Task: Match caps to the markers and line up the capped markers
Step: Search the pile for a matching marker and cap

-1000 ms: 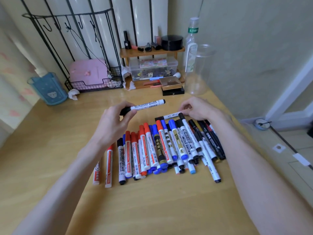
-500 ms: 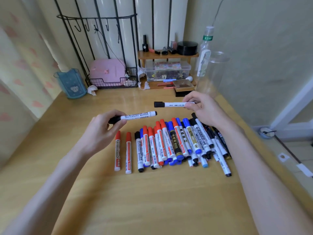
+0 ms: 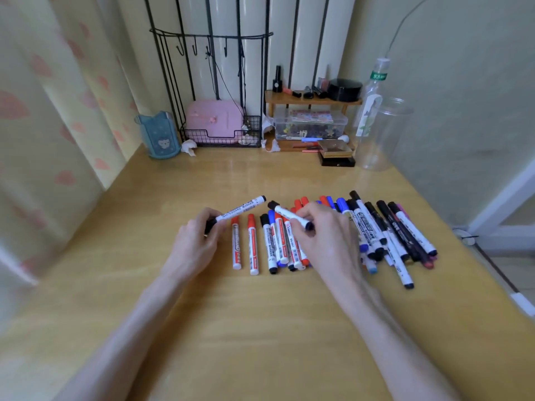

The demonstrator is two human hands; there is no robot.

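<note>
Two markers are off the counter (image 3: 260, 328): the grip of the left hand (image 3: 197, 241) is curled round a whiteboard marker (image 3: 241, 209), and the grip of the right hand (image 3: 327, 238) pinches a black-capped marker (image 3: 291, 217) just over the row (image 3: 267, 247). Both look capped, so I think lining up is the step, and each must next be laid straight beside the two red ones (image 3: 252, 244). All are smooth round plastic sticks; the heap (image 3: 399, 235) on the right lies crooked.

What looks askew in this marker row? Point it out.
The right end is a heap: markers there overlap and slant, and one long white marker juts out past the others' near ends. The two red markers at the left lie parallel.
</note>
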